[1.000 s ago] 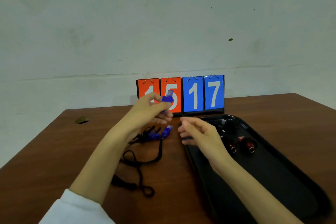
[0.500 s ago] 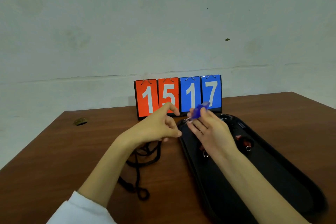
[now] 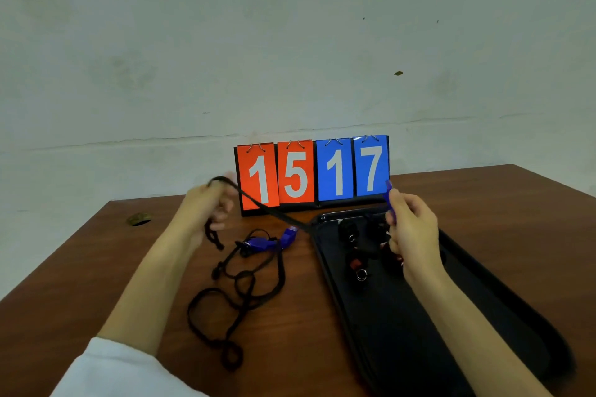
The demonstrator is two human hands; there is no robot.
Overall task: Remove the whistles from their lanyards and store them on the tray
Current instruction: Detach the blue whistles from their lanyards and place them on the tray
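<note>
The right grip (image 3: 412, 235) is curled tight, finger and thumb pinching a blue whistle (image 3: 389, 195) that sticks up out of it, above the far end of the tray (image 3: 325, 271). The left grip (image 3: 206, 206), well to the left of the tray, is closed round a black strap (image 3: 258, 203) (the hand is blurred, so I cannot tell how the fingers lie). The strap runs taut down to the tray's far left corner. I cannot tell whether its end is joined to the held whistle.

On the surface (image 3: 96, 267), just left of the tray, the other blue whistles (image 3: 258, 242) lie among loose lanyards (image 3: 238, 293). Dark whistles (image 3: 350, 232) sit inside the tray's far end.

My worries:
- If strap and held whistle are joined, a hard pull from the left could tear the whistle out of so light a pinch.
- The strap passes in front of the scoreboard (image 3: 312, 171) standing behind the tray, and a sweep could tip it.
- The strap also crosses beside the whistles near the rim, so it could snag one and drag it.
- A whistle let go from up there would likely bounce and scatter those stored in the tray.
</note>
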